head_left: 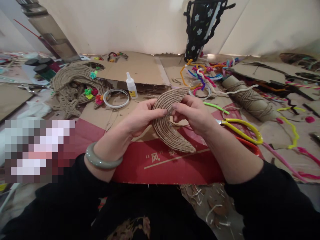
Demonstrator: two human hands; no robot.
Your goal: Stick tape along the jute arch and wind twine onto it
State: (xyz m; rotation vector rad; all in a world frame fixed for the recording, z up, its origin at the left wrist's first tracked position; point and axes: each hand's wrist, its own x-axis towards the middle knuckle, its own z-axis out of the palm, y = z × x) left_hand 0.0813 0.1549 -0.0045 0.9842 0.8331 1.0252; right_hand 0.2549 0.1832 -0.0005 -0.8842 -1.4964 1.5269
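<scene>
A crescent of coiled brown twine (161, 128) is held up over the red cardboard (135, 160). My left hand (140, 116) grips its left side, thumb lying across the front. At the inner curve, my right hand (190, 111) pinches the twine edge between thumb and fingers; the fingertips partly hide what is there. Behind the crescent stand a small white glue bottle (131, 86) and a roll of clear tape (116, 98). Just right of my right wrist lie scissors with yellow handles (246, 129).
A larger twine crescent with coloured flowers (75, 75) lies at the left back. A twine spool (247, 98) and tangled pipe cleaners (200, 76) lie on the right. A black flowered tumbler (198, 30) stands behind, and a tall clear bottle (53, 33) at the back left.
</scene>
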